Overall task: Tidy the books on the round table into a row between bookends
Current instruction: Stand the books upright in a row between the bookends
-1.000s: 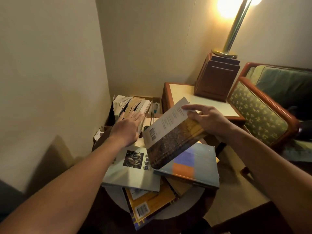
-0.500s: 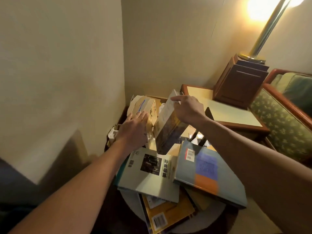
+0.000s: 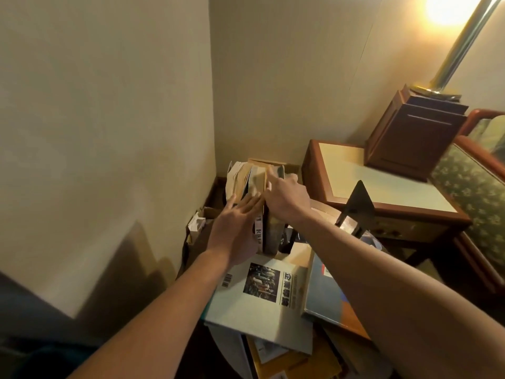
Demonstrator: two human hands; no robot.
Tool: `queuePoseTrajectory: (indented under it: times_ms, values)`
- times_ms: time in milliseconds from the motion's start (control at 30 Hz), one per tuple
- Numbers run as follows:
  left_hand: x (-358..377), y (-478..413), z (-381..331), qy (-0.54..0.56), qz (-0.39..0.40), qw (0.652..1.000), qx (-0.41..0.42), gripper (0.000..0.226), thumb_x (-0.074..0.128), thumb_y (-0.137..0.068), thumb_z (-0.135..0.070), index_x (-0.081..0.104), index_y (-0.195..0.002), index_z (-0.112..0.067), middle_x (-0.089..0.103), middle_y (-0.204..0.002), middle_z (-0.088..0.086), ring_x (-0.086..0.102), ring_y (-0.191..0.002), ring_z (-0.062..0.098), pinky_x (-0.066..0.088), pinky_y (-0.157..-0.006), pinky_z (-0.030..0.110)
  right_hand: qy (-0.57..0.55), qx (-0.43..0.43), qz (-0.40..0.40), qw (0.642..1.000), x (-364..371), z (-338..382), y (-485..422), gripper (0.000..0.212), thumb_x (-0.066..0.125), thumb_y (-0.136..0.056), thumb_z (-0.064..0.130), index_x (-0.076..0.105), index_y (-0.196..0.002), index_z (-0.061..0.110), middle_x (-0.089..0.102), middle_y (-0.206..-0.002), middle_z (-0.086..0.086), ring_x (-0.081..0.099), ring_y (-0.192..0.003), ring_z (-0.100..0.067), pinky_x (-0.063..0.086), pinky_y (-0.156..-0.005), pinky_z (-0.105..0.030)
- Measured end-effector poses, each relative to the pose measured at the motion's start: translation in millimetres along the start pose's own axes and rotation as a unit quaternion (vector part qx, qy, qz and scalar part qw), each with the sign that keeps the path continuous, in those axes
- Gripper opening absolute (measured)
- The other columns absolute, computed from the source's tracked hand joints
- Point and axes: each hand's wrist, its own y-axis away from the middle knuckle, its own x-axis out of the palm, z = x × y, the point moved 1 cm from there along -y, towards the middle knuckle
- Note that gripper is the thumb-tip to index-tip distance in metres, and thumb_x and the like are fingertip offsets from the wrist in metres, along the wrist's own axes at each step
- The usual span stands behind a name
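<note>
- Head view: the row of books [image 3: 246,181] stands upright at the far edge of the counter [image 3: 229,351], spines facing the person, and runs left to right.
- The left hand [image 3: 235,236] has straight fingers and presses flat on the row's near left side.
- The right hand [image 3: 287,198] curls over the top edge of the dark book [image 3: 273,233] at the row's right end.
- The black bookend [image 3: 358,206] stands apart to the right. It is nearer the right hand, which is judged the one to reach for it.

Home corner: armchair [image 3: 470,181], lamp [image 3: 453,50], side table [image 3: 341,170]
</note>
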Motion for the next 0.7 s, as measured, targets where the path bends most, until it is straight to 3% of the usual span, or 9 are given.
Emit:
queuePoseTrajectory:
  times_ms: [33, 167, 267, 400, 567, 700]
  values:
    - [-1.8, 0.7, -2.5, 0.04, -0.01, 0.999, -0.001, 0.078, 0.069, -0.079, -0.002, 0.044, -0.15, -0.021, 0.047, -0.15, 0.002, 0.046, -0.138, 0.025, 0.02, -0.116, 0.05, 0.004, -0.007, 0.018, 1.0, -1.6, 2.3, -2.2, 0.051, 0.042, -0.103, 0.029, 0.031, -0.152, 0.026, 0.046, -0.139, -0.026, 0.059, -0.114, -0.043, 0.05, -0.09, -0.045]
    - [-9.2, 4.3, -4.9, 0.085, -0.051, 0.994, -0.053, 0.067, 0.052, -0.082, 0.006, 0.046, -0.148, -0.009, 0.042, -0.153, 0.015, 0.034, -0.144, 0.028, 0.03, -0.115, 0.046, 0.031, -0.037, 0.088, 0.995, -9.2, -1.5, -8.0, 0.031, 0.039, -0.103, 0.019, 0.06, -0.124, 0.01, 0.063, -0.119, -0.015, 0.061, -0.107, -0.034, 0.045, -0.076, -0.037]
    - [-6.5, 2.8, 2.3, 0.049, -0.03, 0.997, -0.041, 0.057, 0.05, -0.086, 0.004, 0.048, -0.143, -0.002, 0.047, -0.148, 0.02, 0.04, -0.142, 0.033, 0.033, -0.116, 0.044, -0.059, -0.035, 0.112, 0.991, -10.5, -10.7, -4.7, 0.036, 0.036, -0.101, 0.016, 0.064, -0.123, 0.018, 0.061, -0.113, -0.004, 0.061, -0.097, -0.027, 0.052, -0.076, -0.034]
    - [-1.4, -2.0, 10.3, -0.014, -0.003, 1.0, -0.009, 0.049, 0.051, -0.094, -0.006, 0.049, -0.143, -0.003, 0.05, -0.147, 0.016, 0.043, -0.141, 0.032, 0.024, -0.118, 0.04, -0.131, -0.043, 0.061, 0.989, -9.3, -17.1, 6.9, 0.035, 0.04, -0.101, 0.022, 0.072, -0.116, 0.025, 0.064, -0.11, -0.003, 0.063, -0.085, -0.019, 0.049, -0.063, -0.026]
    - [-4.2, -4.3, 10.0, -0.013, 0.005, 1.0, -0.027, 0.06, 0.059, -0.096, -0.013, 0.039, -0.152, -0.014, 0.042, -0.155, 0.007, 0.032, -0.148, 0.024, 0.013, -0.119, 0.035, -0.094, -0.117, -0.028, 0.988, 1.2, -24.4, 25.1, 0.01, 0.059, -0.095, 0.024, 0.057, -0.105, 0.02, 0.069, -0.095, -0.006, 0.065, -0.077, -0.022, 0.059, -0.063, -0.037]
    - [-10.1, -7.1, 3.0, -0.012, -0.01, 1.0, -0.014, 0.062, 0.06, -0.097, -0.014, 0.035, -0.153, -0.022, 0.048, -0.15, 0.01, 0.042, -0.141, 0.028, 0.02, -0.114, 0.036, -0.06, -0.111, -0.065, 0.99, 6.7, -28.7, 28.3, 0.007, 0.057, -0.097, 0.022, 0.05, -0.098, 0.021, 0.061, -0.098, -0.007, 0.059, -0.075, -0.024, 0.043, -0.053, -0.029]
